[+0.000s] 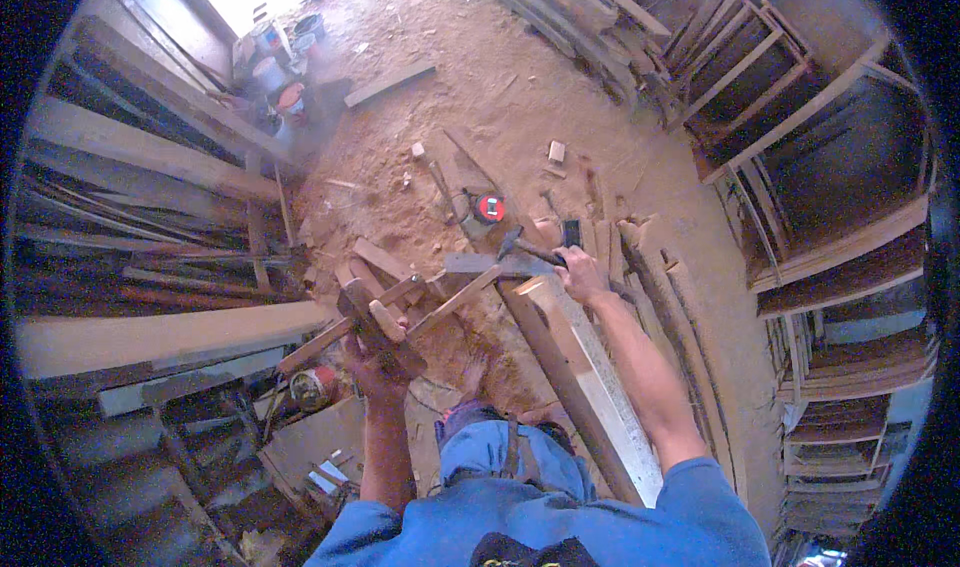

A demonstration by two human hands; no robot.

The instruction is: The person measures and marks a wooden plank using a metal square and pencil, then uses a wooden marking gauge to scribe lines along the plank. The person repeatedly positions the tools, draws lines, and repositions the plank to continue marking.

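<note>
A rough assembly of short brown wooden slats, crossed and joined, sits at the centre above a sawdust-covered floor. The person's left hand is closed around its lower end, steadying it. The right hand is wrapped around the handle of a dark-headed hammer, whose head rests near the frame's upper slat. Several pieces look already joined; nailing seems still in progress. A long pale plank leans beside it, and a round red tape measure lies beyond.
</note>
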